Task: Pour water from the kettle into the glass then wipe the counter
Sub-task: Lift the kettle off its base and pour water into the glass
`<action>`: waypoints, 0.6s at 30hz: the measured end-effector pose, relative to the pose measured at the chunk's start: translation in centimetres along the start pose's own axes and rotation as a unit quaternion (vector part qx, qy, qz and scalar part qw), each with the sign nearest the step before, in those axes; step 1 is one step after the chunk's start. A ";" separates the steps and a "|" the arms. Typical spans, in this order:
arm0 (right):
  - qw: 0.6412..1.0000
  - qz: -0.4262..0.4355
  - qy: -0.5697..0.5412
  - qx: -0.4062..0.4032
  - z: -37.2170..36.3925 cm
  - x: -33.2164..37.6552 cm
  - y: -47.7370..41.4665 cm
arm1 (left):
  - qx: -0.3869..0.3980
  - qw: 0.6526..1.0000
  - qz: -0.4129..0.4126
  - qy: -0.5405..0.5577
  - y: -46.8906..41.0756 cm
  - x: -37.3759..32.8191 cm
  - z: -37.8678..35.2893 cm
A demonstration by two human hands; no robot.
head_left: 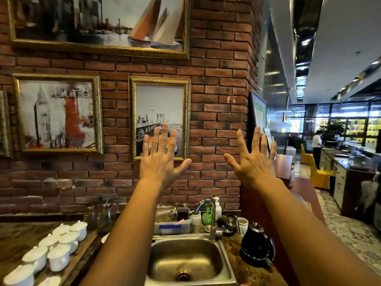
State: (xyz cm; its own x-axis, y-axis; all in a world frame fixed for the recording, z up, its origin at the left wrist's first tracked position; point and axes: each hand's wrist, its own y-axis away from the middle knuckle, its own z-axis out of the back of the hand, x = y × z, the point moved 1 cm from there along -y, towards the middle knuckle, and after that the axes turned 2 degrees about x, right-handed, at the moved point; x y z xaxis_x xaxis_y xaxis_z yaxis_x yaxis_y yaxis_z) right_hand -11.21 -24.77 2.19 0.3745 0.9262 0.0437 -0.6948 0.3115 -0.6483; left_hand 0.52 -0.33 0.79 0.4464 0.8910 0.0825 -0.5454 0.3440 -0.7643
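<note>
A black kettle (256, 245) stands on its base on the brown counter (245, 271), right of the steel sink (186, 259). My left hand (159, 159) and my right hand (252, 162) are raised side by side in front of the brick wall, backs toward me, fingers spread, holding nothing. Both are well above the counter and far from the kettle. Glass vessels (101, 216) stand at the back left, partly hidden by my left forearm. No cloth shows.
Several white lidded cups (59, 247) sit on a wooden tray at the left. Behind the sink are a curved tap (210, 215), a green soap bottle (206, 215), a plastic bin and small jars. Framed pictures hang on the wall. A person stands far right.
</note>
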 end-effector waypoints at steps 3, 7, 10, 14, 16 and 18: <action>1.000 -0.011 0.016 0.001 -1.2 0.3 -1.9 | 0.003 1.000 0.001 -0.005 -1.8 0.4 -1.9; 1.000 -0.018 0.024 -0.001 -2.3 0.4 -4.3 | -0.013 1.000 -0.020 0.017 -4.8 0.6 -4.1; 0.999 -0.034 0.036 -0.009 -3.2 0.3 -6.3 | -0.036 0.998 -0.034 0.031 -7.2 0.8 -5.8; 0.997 -0.056 0.041 -0.021 -4.6 0.2 -8.5 | -0.042 0.997 -0.052 0.039 -9.6 0.6 -8.1; 0.997 -0.062 0.053 -0.016 -5.2 0.1 -9.1 | -0.037 0.996 -0.059 0.053 -10.4 0.4 -9.2; 0.995 -0.069 0.064 -0.017 -5.7 -0.2 -9.6 | -0.033 0.995 -0.067 0.066 -10.9 0.0 -10.4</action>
State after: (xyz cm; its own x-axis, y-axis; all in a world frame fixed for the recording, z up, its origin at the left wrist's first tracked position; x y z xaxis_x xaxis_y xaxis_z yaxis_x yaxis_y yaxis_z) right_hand -1.14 -29.19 4.03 0.5414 0.8399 0.0386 -0.6112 0.4247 -0.6679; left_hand 13.87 -7.18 2.50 0.6046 0.7896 0.1052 -0.4289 0.4340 -0.7923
